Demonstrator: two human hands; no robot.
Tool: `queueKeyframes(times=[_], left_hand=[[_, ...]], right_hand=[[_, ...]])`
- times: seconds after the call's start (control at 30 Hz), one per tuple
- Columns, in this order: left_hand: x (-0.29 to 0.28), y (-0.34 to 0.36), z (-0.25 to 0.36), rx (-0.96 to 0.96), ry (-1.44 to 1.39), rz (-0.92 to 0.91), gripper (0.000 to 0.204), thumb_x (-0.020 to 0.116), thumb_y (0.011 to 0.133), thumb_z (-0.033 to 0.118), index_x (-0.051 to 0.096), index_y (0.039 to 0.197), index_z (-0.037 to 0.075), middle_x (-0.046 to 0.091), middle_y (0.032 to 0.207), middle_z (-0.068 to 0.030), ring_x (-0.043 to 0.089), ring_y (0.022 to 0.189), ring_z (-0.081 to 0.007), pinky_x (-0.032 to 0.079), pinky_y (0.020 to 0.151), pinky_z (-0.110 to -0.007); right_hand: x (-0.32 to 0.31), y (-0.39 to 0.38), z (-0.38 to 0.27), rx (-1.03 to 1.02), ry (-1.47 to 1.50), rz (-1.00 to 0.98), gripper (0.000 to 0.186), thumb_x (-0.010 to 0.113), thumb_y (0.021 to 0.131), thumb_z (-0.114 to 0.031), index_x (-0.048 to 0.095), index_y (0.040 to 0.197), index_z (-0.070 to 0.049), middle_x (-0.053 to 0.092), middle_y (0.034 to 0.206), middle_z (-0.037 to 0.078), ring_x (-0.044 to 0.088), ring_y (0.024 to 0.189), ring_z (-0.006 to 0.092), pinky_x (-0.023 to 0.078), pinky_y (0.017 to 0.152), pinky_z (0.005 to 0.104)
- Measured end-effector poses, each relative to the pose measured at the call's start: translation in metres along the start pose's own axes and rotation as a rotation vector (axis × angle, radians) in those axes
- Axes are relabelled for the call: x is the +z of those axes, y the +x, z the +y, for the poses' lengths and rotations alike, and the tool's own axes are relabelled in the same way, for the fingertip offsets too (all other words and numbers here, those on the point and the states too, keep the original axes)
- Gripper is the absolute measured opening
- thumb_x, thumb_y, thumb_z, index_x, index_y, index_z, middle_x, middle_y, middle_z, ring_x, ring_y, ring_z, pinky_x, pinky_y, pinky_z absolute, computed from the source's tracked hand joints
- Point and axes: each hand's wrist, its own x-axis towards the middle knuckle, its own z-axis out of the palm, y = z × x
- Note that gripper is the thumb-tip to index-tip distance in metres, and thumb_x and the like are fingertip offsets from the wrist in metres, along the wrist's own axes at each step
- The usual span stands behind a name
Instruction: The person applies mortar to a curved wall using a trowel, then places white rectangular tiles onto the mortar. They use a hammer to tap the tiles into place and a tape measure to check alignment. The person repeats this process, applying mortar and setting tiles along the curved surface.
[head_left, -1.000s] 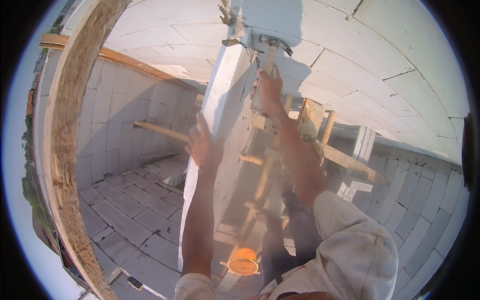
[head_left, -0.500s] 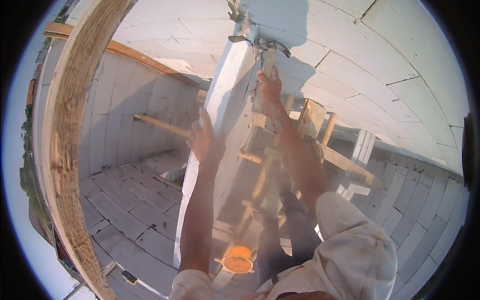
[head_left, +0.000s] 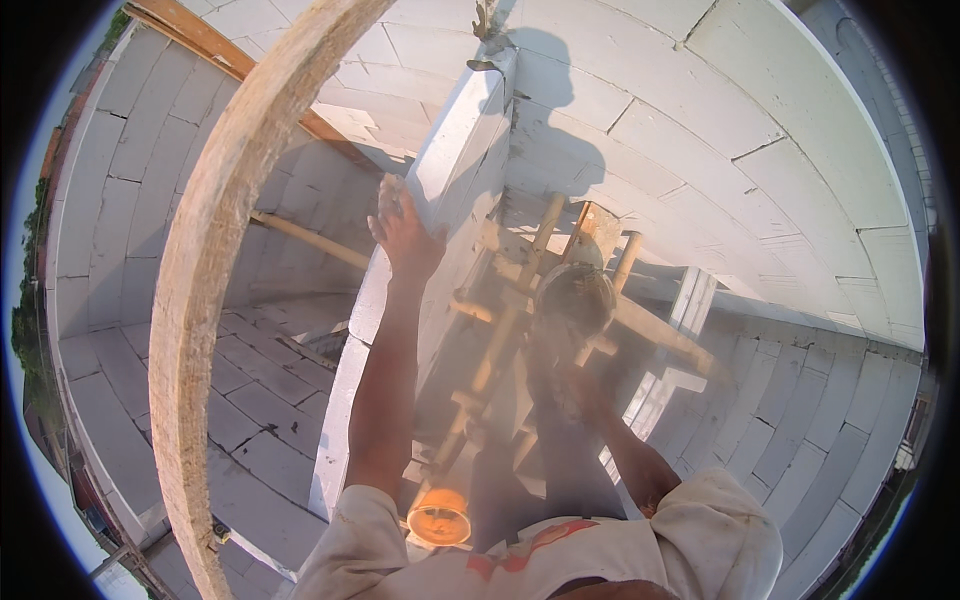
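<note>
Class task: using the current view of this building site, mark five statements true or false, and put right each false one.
1. The left hand is at the top of the narrow pale wall. True.
2. Both hands are on that wall. False: the right hand, blurred, is away from it, lower in the picture.
3. A rough wooden beam crosses the picture's left side. True.
4. The orange bucket appears above the left hand. False: the orange bucket appears below it.
5. Both sleeves are black. False: they are pale.
</note>
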Motion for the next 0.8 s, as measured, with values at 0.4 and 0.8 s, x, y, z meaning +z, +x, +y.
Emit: queueKeyframes(times=[0.4, 0.8], left_hand=[[0.022, -0.503, -0.085, -0.202, -0.324, -1.03, 0.099, 0.082, 0.083, 0.04, 0.031, 0.157, -0.004, 0.047, 0.147, -0.0313, 0.043, 0.139, -0.047, 0.037, 0.116, -0.053], [0.081, -0.482, -0.085, -0.419, -0.462, -1.214, 0.081, 0.078, 0.086, 0.035, 0.042, 0.147, -0.005, 0.057, 0.129, -0.0258, 0.054, 0.115, -0.0371, 0.045, 0.096, -0.047]], right_hand=[[-0.121, -0.099, 0.246, 0.287, 0.158, 0.216, 0.01, 0.052, 0.101, -0.009, 0.055, 0.101, 0.0, 0.058, 0.073, 0.004, 0.059, 0.058, 0.0143, 0.052, 0.051, 0.0302], [-0.051, -0.176, 0.097, -0.359, -0.037, 0.475, 0.046, 0.061, 0.103, -0.035, 0.058, 0.138, -0.004, 0.063, 0.079, 0.005, 0.06, 0.064, 0.0118, 0.05, 0.057, 0.0329]])
